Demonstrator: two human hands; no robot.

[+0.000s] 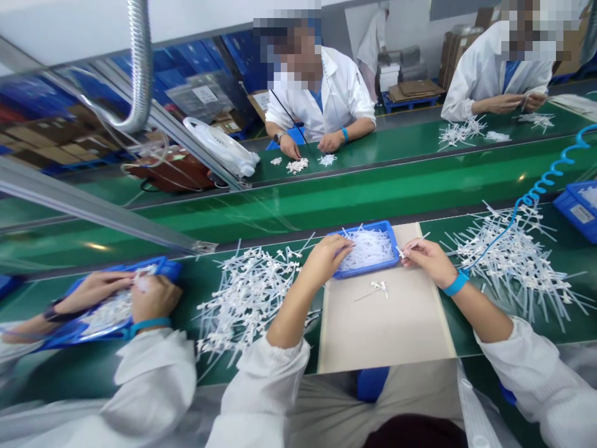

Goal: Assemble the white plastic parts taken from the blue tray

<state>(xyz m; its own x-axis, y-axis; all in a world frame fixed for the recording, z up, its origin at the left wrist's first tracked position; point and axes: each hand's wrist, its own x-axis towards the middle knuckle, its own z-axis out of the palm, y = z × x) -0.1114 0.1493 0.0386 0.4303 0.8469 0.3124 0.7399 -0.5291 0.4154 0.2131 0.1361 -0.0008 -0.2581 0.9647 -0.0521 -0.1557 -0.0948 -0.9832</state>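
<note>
My left hand [332, 254] is at the left edge of a blue tray [368, 270], fingers pinched together over the short clear tubes [370, 246] inside it. What those fingertips hold, if anything, is too small to make out. Just right of the tray, my right hand [429, 260] has its thumb and fingers closed on a small white plastic fitting [402, 252]. A blue band circles that wrist. Below the tray, a few white fittings with thin tubes [380, 287] lie on a beige board [382, 330].
Heaps of white fittings with tubes lie left [252, 292] and right [517, 261] of the board. A coiled blue hose [543, 177] hangs over the right heap. At left, a co-worker's hands [153, 297] work above another blue tray [60, 339]. Two people sit across the green bench.
</note>
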